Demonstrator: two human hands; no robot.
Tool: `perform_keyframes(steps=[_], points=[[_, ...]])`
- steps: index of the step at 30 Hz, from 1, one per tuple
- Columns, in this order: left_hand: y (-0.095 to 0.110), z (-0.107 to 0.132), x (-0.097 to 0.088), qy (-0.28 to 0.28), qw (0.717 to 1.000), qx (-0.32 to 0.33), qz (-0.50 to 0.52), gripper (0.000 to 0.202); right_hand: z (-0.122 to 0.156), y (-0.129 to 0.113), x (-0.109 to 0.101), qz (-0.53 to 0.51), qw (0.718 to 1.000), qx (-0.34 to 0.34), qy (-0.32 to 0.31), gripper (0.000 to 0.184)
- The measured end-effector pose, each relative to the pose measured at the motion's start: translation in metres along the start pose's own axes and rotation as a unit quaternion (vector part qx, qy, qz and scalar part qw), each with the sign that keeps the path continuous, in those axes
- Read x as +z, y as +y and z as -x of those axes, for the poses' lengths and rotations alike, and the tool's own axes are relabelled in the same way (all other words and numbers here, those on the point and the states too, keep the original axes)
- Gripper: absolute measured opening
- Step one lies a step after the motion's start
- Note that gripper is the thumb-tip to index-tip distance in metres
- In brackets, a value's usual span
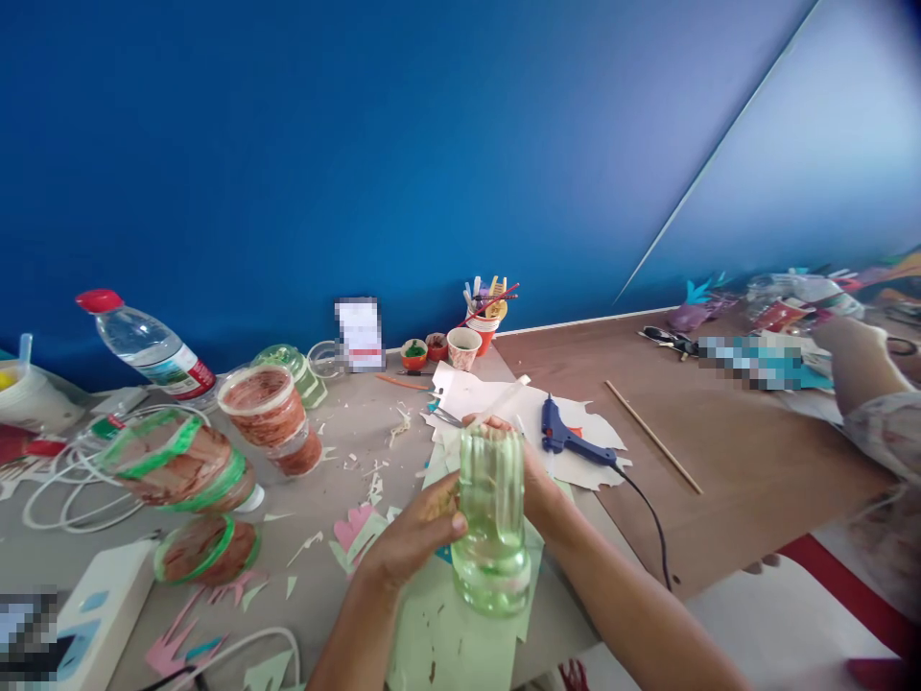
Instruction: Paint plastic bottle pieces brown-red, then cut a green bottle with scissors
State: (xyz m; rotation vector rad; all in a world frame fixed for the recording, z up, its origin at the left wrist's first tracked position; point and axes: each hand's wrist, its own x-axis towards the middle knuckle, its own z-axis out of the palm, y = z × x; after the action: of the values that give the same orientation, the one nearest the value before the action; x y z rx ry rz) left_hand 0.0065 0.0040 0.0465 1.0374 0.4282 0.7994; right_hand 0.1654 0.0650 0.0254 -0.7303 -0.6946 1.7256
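A translucent green plastic bottle [492, 528] is held at the table's front edge, over pale green paper. My left hand [421, 528] grips its left side, with the thumb pressed on the near wall. My right hand [536, 475] reaches behind the bottle, its fingers curled at the far upper side and partly hidden by the plastic. A whitish translucent strip [512, 392] sticks out above those fingers; whether it is held I cannot tell. Just beyond lie torn white paper [460, 384], scissors [447, 416] and a blue glue gun [565, 434].
Brown-painted cups [302, 451], a red-capped water bottle [162, 350], coiled white cable and a power strip [105, 605] crowd the left. Paper scraps are scattered there. Paint cups and a brush cup [485, 331] stand by the wall. A wooden stick [651, 437] and another person's arm [856, 369] are at right.
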Motion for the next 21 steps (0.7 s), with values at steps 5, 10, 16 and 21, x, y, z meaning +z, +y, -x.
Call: perform_keyframes(steps=[5, 10, 16, 21], points=[[-0.005, -0.005, 0.0, 0.094, 0.993, 0.053, 0.056, 0.054, -0.001, -0.001, 0.002, -0.014, 0.999, -0.039, 0.015, 0.022], [-0.004, -0.009, 0.001, 0.18, 0.975, 0.088, 0.099, 0.056, -0.001, 0.001, 0.003, 0.071, 0.996, -0.037, 0.027, 0.021], [0.002, -0.013, -0.005, 0.337, 0.92, 0.101, 0.175, 0.054, 0.003, -0.001, 0.008, 0.068, 0.997, -0.01, 0.02, 0.041], [-0.004, -0.017, -0.01, 0.381, 0.898, 0.175, 0.132, 0.049, 0.001, 0.0, 0.004, 0.027, 0.999, 0.011, -0.028, 0.045]])
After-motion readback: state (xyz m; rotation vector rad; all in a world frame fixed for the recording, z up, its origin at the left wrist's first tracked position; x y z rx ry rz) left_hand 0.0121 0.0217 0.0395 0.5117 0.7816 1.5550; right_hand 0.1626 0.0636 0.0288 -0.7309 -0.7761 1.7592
